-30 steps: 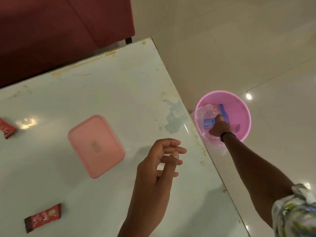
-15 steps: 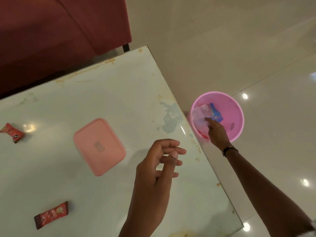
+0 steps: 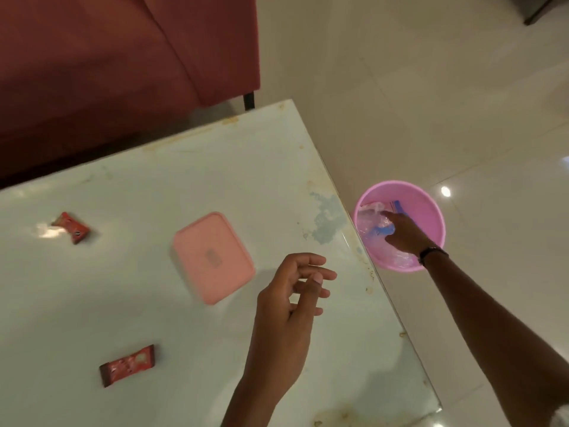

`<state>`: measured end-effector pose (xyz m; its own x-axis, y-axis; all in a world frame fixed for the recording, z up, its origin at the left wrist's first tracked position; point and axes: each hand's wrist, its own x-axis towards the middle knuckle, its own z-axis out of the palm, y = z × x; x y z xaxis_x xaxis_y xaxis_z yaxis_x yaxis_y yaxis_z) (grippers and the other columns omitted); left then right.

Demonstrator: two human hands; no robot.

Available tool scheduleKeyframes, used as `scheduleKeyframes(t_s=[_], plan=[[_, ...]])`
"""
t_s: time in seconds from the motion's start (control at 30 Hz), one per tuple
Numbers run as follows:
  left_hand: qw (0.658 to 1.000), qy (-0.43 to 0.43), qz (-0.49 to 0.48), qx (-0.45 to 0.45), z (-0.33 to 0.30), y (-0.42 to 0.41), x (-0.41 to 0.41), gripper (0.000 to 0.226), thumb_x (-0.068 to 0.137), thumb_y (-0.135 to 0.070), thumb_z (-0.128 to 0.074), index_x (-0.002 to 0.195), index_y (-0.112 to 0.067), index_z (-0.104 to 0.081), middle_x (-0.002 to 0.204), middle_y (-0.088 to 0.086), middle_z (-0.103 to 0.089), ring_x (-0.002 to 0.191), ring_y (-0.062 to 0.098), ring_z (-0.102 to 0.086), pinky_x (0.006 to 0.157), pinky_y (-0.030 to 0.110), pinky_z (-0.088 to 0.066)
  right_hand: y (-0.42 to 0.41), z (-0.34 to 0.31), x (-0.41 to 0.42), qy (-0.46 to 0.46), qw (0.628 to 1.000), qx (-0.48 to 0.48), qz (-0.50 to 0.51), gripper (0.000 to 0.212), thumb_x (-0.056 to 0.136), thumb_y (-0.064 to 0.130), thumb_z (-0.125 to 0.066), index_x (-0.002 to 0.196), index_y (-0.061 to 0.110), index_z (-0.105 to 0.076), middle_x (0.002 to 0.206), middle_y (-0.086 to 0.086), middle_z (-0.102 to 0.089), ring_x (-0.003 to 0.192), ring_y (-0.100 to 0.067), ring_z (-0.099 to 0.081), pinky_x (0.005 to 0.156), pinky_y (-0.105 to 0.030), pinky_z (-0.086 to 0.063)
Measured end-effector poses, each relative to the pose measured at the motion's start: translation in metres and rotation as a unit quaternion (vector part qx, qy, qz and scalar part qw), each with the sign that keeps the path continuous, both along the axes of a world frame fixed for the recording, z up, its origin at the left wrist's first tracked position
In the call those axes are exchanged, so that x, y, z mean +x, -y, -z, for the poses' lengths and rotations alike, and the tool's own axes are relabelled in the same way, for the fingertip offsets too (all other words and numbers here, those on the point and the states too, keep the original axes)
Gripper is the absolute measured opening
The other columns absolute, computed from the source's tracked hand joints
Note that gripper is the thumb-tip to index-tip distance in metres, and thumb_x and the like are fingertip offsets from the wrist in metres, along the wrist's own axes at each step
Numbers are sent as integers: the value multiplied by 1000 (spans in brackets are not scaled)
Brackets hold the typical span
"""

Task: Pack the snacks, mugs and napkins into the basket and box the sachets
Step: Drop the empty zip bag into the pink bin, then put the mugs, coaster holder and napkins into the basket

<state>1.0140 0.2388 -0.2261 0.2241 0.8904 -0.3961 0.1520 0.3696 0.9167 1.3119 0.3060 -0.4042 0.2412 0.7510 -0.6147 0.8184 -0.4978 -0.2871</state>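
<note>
right hand [image 3: 403, 234] drawn back from deep in the pink basket [image 3: 431, 211], fingers now stretched over the clear packets [image 3: 369, 217], wristband above the rim

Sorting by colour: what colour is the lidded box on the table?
Pink, in the head view: the box.

A pale glossy counter [image 3: 154, 303], stained along its edges, carries a closed pink rectangular box [image 3: 213, 256] near its middle and two red sachets, one [image 3: 71, 227] toward the far left, one [image 3: 127, 364] nearer. A pink round basket [image 3: 428, 211] stands on the tiled floor [image 3: 431, 103] just beside the counter's right edge.
</note>
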Motion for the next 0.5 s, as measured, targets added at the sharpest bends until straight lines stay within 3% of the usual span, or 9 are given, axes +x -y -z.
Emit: scheduleKeyframes(t_s=[0.1,0.17,0.23,0.27,0.33,0.4,0.5], plan=[[1000,-3,-22,-10,-31,2,-18,18,96,-15,-48,99,-30,-59,95,-13,-72,80,8,-67,66,24,-57,6,-75,-25,23,989,123,75,44,88,-7,-47,130,5,-52,130,-20,-57,112,-35,-56,96,-37,-44],[998,-3,-57,-10,-64,5,-45,20,96,-12,-47,99,-27,-59,94,-11,-72,79,8,-67,65,23,-56,13,-137,-71,-11,975,198,99,33,91,-5,-44,118,3,-60,118,-18,-66,102,-32,-62,89,-32,-45],[997,-1,-77,-12,-84,9,-64,20,95,-10,-47,99,-26,-59,93,-10,-73,78,9,-67,64,23,-55,25,-180,-119,-78,963,240,95,30,89,-10,-45,110,1,-63,109,-13,-68,92,-12,-68,88,-21,-49],[996,-2,-86,-12,-93,10,-71,19,95,-10,-47,99,-25,-59,93,-9,-73,78,9,-67,64,22,-54,30,-196,-141,-116,957,249,89,31,87,-15,-44,107,-1,-63,107,-9,-68,84,1,-68,80,-9,-48],[992,-4,-129,-12,-118,15,-109,18,95,-10,-47,99,-22,-59,92,-7,-74,77,9,-67,63,21,-53,40,-229,-207,-185,951,243,58,35,85,-19,-41,105,0,-63,107,-8,-67,77,-2,-67,65,-3,-45],[987,-3,-161,2,-140,25,-152,17,95,-10,-47,100,-22,-59,92,-6,-74,77,9,-67,63,24,-55,46,-260,-274,-242,941,235,32,36,86,-16,-41,104,5,-64,107,-5,-67,80,-11,-67,63,-5,-45],[974,-4,-228,10,-161,42,-227,18,95,-9,-47,100,-21,-60,92,-2,-74,77,13,-68,61,27,-56,52,-295,-376,-298,928,225,-19,34,89,-10,-41,104,10,-65,105,4,-66,84,-5,-67,65,-2,-45]])
